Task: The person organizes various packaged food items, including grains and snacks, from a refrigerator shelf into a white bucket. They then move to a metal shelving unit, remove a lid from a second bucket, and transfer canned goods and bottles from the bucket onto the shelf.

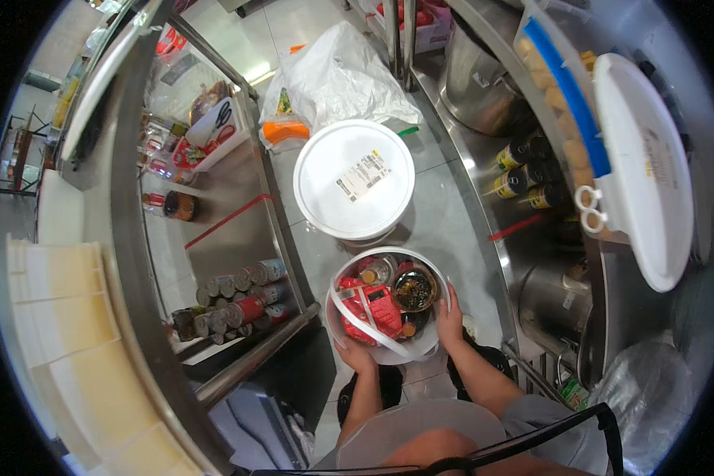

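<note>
Both of my hands hold an open white plastic bucket (340,324) by its sides, low in front of me. My left hand (357,356) is on its lower left side, my right hand (450,315) on its right side. Inside lie red printed packets (381,312), a jar with dark contents (415,290) and bottles with orange-yellow caps (379,271). The bucket's white handle (363,327) lies slanting across the opening. Just beyond, a lidded white bucket (354,178) with a label on its lid stands on the tiled floor.
A large white plastic bag (351,77) lies behind the lidded bucket. On the left, a steel shelf (226,208) holds stacked cans (241,309) and a white tray with scissors (229,146). On the right, steel shelving holds a large pot (476,83) and dark yellow-labelled cans (511,181).
</note>
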`<action>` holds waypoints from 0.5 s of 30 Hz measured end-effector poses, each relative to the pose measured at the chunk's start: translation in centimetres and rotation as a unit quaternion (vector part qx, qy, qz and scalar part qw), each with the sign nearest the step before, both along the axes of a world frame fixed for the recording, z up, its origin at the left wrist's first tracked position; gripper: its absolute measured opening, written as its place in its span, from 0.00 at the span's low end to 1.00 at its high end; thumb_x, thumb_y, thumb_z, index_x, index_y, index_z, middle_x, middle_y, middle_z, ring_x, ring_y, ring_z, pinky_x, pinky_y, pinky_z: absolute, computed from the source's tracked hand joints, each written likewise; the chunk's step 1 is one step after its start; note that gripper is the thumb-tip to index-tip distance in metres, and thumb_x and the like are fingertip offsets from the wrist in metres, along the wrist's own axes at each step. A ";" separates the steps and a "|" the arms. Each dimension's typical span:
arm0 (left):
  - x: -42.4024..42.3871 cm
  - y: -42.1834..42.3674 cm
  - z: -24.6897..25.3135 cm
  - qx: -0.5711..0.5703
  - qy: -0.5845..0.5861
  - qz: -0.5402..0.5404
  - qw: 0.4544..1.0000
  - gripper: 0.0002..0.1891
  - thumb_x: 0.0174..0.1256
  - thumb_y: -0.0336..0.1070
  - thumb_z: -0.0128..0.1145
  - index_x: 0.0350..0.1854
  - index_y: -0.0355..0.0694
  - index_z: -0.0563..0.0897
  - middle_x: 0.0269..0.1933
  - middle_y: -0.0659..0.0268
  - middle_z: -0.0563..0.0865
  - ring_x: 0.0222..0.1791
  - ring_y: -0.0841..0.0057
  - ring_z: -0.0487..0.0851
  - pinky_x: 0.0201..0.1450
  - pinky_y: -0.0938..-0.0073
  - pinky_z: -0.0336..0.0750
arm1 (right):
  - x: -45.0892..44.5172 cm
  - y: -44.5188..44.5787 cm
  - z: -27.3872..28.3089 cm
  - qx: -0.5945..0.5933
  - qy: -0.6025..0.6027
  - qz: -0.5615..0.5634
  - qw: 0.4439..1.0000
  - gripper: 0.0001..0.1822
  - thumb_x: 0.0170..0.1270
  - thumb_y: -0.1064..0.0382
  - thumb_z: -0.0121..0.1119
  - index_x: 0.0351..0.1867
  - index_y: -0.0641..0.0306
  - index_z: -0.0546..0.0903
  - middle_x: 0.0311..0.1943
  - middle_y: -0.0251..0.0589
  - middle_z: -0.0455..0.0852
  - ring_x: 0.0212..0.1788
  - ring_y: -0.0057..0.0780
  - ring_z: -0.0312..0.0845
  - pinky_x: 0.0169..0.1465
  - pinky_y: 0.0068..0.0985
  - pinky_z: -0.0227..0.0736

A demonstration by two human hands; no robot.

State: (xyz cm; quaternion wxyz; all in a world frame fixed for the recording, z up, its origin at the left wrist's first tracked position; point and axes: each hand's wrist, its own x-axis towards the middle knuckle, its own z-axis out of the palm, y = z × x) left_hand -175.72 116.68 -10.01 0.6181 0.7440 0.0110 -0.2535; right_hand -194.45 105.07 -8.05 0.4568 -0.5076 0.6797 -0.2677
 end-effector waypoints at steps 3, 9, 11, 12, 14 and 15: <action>0.9 -1.3 -0.3 0.110 -0.090 -0.042 0.989 0.20 0.74 0.35 0.42 0.65 0.33 0.67 0.61 0.52 0.75 0.58 0.63 0.76 0.62 0.64 0.70 | 0.9 -3.3 -0.2 -0.026 0.003 0.017 1.000 0.23 0.73 0.63 0.45 0.67 0.65 0.67 0.60 0.57 0.76 0.63 0.49 0.72 0.64 0.34 0.65; 0.7 -10.3 1.6 -0.052 -0.025 -0.021 0.998 0.22 0.75 0.33 0.44 0.67 0.30 0.62 0.63 0.53 0.73 0.60 0.67 0.74 0.63 0.67 0.68 | 2.0 -13.5 -0.8 -0.040 -0.048 0.063 0.996 0.24 0.70 0.65 0.49 0.66 0.69 0.66 0.58 0.57 0.78 0.62 0.44 0.73 0.64 0.33 0.65; 2.2 -11.7 0.8 -0.008 -0.047 -0.068 0.997 0.21 0.74 0.31 0.44 0.67 0.30 0.62 0.63 0.53 0.73 0.61 0.67 0.74 0.63 0.67 0.68 | 2.5 -15.3 -0.7 -0.040 -0.045 0.072 0.996 0.26 0.68 0.67 0.51 0.67 0.69 0.65 0.58 0.57 0.77 0.63 0.43 0.73 0.65 0.32 0.64; 2.2 -13.2 1.9 -0.039 -0.018 -0.069 0.997 0.22 0.74 0.31 0.44 0.67 0.30 0.61 0.63 0.52 0.73 0.59 0.66 0.74 0.63 0.66 0.67 | 2.6 -16.1 -0.7 -0.058 -0.041 0.071 0.995 0.28 0.66 0.68 0.53 0.67 0.69 0.65 0.59 0.57 0.77 0.63 0.43 0.73 0.65 0.32 0.64; 2.5 -15.1 2.4 -0.092 0.000 -0.077 0.993 0.23 0.74 0.30 0.44 0.67 0.29 0.60 0.62 0.51 0.73 0.60 0.65 0.73 0.64 0.65 0.65 | 2.4 -17.2 -2.1 -0.133 -0.055 0.076 0.987 0.36 0.54 0.72 0.59 0.68 0.65 0.64 0.63 0.59 0.70 0.66 0.54 0.65 0.68 0.37 0.62; 3.2 -15.3 1.7 -0.112 -0.011 -0.081 0.990 0.23 0.73 0.30 0.44 0.68 0.29 0.60 0.63 0.51 0.72 0.61 0.65 0.72 0.65 0.65 0.64 | 2.9 -17.1 -1.7 -0.200 -0.001 0.085 0.976 0.37 0.52 0.73 0.59 0.68 0.64 0.64 0.64 0.59 0.69 0.68 0.55 0.62 0.69 0.38 0.61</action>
